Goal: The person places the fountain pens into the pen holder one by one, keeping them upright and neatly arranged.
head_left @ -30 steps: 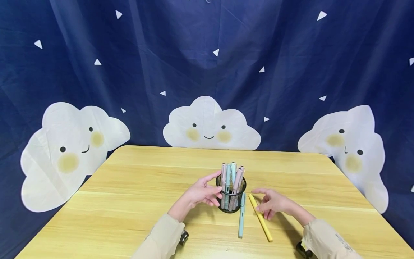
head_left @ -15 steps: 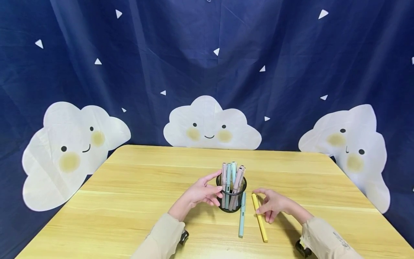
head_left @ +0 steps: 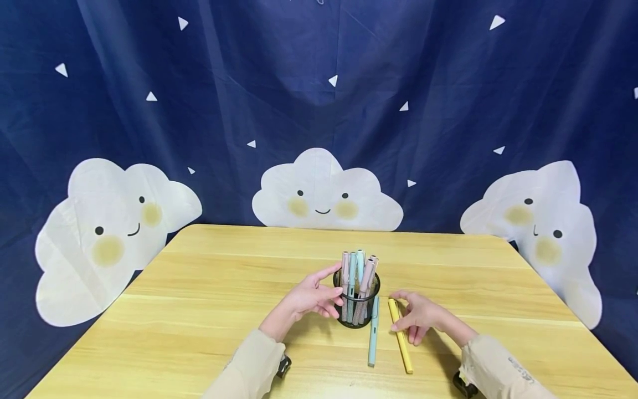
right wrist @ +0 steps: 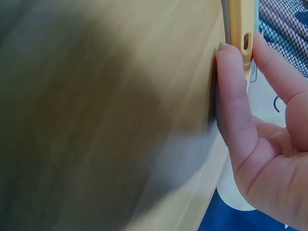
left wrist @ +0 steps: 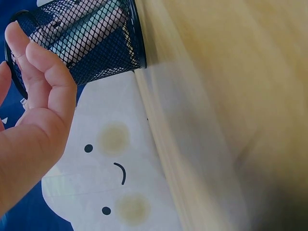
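Observation:
A black mesh pen holder (head_left: 356,310) stands on the table with several pink and blue-green pens (head_left: 360,277) upright in it. My left hand (head_left: 310,295) is at its left side, with loosely spread fingertips touching or very near its rim. A yellow pen (head_left: 401,344) lies on the table right of the holder. My right hand (head_left: 417,316) pinches its upper part; in the right wrist view, fingers are on both sides of the pen (right wrist: 242,29). Between the holder and the yellow pen lies a blue-green pen (head_left: 372,338).
The wooden table (head_left: 224,266) reaches back to a dark blue curtain (head_left: 299,83) printed with white clouds. Beige sleeves cover both forearms, and a black device (head_left: 284,366) shows under the left cuff.
The yellow pen has turned to a steeper angle, its near end shifting left, and my right fingers have closed on it. My left hand and the holder have stayed put.

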The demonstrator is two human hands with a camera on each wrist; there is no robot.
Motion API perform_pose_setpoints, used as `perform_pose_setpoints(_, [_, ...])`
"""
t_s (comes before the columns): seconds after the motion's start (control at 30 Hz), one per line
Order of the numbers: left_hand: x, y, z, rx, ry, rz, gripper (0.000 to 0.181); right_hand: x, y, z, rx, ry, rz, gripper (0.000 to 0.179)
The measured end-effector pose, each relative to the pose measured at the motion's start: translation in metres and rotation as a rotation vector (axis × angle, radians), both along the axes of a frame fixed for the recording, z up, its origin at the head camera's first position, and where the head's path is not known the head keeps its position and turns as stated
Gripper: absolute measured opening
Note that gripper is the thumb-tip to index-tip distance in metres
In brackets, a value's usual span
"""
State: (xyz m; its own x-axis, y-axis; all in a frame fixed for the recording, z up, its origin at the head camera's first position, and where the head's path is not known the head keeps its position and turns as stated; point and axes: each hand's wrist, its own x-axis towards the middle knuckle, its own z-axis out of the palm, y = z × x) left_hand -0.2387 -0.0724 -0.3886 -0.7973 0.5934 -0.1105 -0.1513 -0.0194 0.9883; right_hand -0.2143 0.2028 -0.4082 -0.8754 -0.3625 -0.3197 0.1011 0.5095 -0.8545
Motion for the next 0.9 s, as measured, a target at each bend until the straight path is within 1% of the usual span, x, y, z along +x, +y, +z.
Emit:
perform_pose_setpoints(0.23, [0.0004, -0.0003, -0.0013, 0.009, -0.001, 0.012, 0.068, 0.0018, -0.0023, -0.0012, -0.024, -0.001, -0.017, 0.078])
perform_pose_setpoints(0.47, [0.0008, -0.0005, -0.0013, 0.0, 0.013, 0.009, 0.068, 0.0039, -0.0065, 0.0004, 0.002, 0.009, -0.043, 0.076])
perform_pose_setpoints(0.57, [0.0006, -0.0006, -0.0014, -0.001, 0.005, 0.007, 0.068, 0.0046, -0.0075, 0.001, 0.015, 0.007, -0.065, 0.076])
perform_pose_setpoints(0.67, [0.0006, -0.0006, -0.0017, -0.002, 0.011, 0.004, 0.067, 0.0052, -0.0075, 0.0014, 0.024, 0.005, -0.083, 0.076])
perform_pose_setpoints(0.9, [0.0014, -0.0008, -0.0002, -0.003, 0.016, 0.003, 0.066, 0.0041, -0.0046, 0.0011, -0.002, 0.0, -0.109, 0.077])
